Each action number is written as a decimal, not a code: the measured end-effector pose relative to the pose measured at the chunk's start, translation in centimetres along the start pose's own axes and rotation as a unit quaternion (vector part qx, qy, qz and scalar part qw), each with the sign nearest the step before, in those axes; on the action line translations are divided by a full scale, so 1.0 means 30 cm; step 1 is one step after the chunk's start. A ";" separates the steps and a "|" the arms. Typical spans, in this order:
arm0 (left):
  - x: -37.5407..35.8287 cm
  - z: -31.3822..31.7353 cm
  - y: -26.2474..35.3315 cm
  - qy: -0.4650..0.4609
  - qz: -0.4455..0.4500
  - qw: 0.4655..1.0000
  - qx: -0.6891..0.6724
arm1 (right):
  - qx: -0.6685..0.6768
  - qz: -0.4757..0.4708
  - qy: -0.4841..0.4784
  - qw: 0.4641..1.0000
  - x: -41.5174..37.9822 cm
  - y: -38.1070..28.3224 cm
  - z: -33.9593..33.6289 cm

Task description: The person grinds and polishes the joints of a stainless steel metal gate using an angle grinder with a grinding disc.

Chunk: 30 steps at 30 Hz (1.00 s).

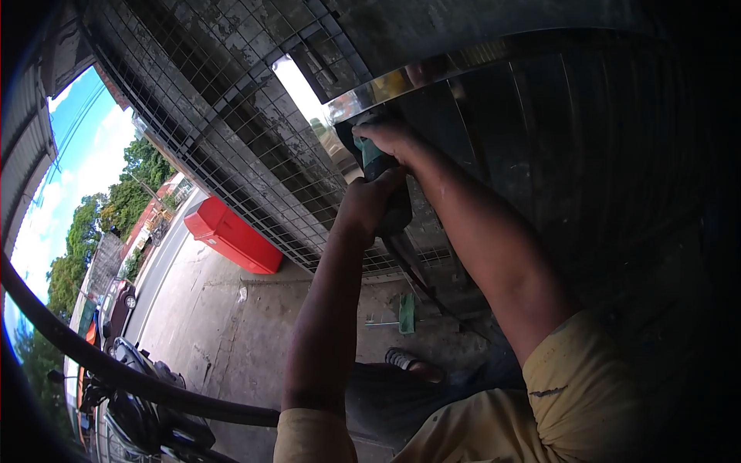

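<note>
Both of my hands are closed round a green and black power tool (374, 160) with a dark cord running down from its rear end. My left hand (364, 202) wraps the tool's body from the left. Farther up, near the tool's head, is my right hand (390, 137). The tool's head is close to the corner of a shiny metal frame (343, 108); whether they touch is hidden. Dark panels (502, 116) with thin vertical strips lie to the right of the frame.
A wire mesh (231, 116) slants along the left of the work. Beyond it stand a red bin (231, 235), a motorcycle (143, 409) and a parked car (120, 309). A thick black hose (154, 390) crosses the lower left. A green piece (407, 313) lies on the floor.
</note>
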<state>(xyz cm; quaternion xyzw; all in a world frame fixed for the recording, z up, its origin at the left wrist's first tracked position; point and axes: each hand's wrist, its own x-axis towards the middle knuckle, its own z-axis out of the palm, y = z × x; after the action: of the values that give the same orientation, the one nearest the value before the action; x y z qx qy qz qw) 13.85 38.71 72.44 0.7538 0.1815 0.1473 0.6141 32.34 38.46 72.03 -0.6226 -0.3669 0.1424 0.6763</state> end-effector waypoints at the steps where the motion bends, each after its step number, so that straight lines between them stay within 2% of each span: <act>1: 0.002 0.001 0.003 -0.001 -0.006 1.000 0.000 | -0.003 0.001 0.003 1.000 -0.005 -0.011 -0.003; 5: 0.016 -0.015 0.015 -0.004 -0.025 1.000 -0.006 | -0.012 0.023 0.080 0.996 0.009 -0.009 0.024; 8: 0.050 -0.032 0.030 -0.018 -0.017 0.999 -0.020 | -0.066 -0.025 0.101 0.992 0.036 -0.011 0.019; 10: 0.052 -0.052 0.028 -0.032 -0.026 0.999 -0.023 | -0.041 0.024 0.131 0.990 0.027 -0.022 0.041; 11: 0.052 -0.065 0.040 -0.040 -0.034 0.998 -0.020 | -0.042 0.058 0.096 0.993 0.008 -0.052 0.035; 15: 0.046 -0.078 0.056 -0.037 -0.039 0.999 -0.006 | -0.066 0.073 0.118 0.988 0.064 -0.029 0.062; 18: 0.035 -0.060 0.019 -0.065 -0.027 0.996 -0.055 | -0.116 0.107 0.058 0.986 0.039 -0.018 0.041; 19: 0.026 -0.051 -0.002 -0.067 -0.046 0.996 -0.047 | -0.139 0.092 0.052 0.985 0.051 0.047 0.044; 21: -0.003 -0.033 -0.079 -0.072 -0.083 0.994 -0.029 | -0.150 0.116 0.053 0.980 -0.038 0.138 0.048; 22: 0.001 -0.026 -0.149 -0.073 -0.094 0.993 -0.022 | -0.134 0.096 0.044 0.985 -0.010 0.285 0.064; 24: -0.020 0.011 -0.268 -0.068 -0.119 0.990 -0.030 | -0.098 0.158 0.052 0.981 -0.130 0.390 0.071; 25: -0.040 0.033 -0.318 -0.064 -0.134 0.988 -0.044 | -0.076 0.152 0.032 0.985 -0.187 0.426 0.062; 28: -0.037 0.067 -0.452 -0.081 -0.154 0.980 -0.097 | -0.080 0.126 0.068 0.986 -0.300 0.471 0.062; 30: -0.066 0.096 -0.402 -0.049 -0.110 0.991 -0.063 | -0.049 0.111 0.014 0.992 -0.291 0.418 0.033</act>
<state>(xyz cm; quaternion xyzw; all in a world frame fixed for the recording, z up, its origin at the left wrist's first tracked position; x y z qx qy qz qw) 12.24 37.47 60.06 0.6956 0.2232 0.0531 0.6808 28.97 35.84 57.33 -0.6941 -0.2926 0.1900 0.6297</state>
